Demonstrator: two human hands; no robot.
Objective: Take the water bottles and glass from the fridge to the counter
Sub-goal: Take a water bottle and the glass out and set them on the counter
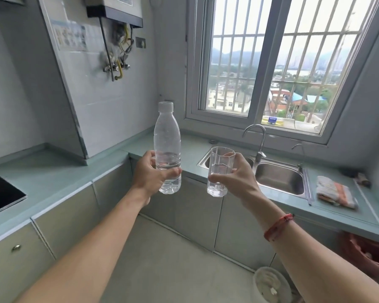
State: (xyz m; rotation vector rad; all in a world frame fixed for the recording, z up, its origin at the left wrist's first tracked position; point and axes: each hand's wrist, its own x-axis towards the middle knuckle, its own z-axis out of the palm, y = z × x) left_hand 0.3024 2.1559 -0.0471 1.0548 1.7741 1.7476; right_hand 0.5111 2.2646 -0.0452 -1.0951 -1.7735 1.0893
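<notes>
My left hand point(150, 172) grips a clear plastic water bottle point(167, 141) with a white cap around its lower part, holding it upright in the air. The bottle is partly filled with water. My right hand point(239, 173) holds a clear faceted glass point(219, 171) upright, fingers wrapped round its back and thumb at the front. Both are raised in front of the pale green counter point(53, 171), which runs along the left wall and under the window. The fridge is out of view.
A steel sink point(280, 178) with a tap point(259, 138) sits under the barred window. A folded cloth point(335, 192) lies right of the sink. A black hob point(0, 193) is at the far left. A white bin point(269, 285) and a pink basket point(370, 252) stand on the floor.
</notes>
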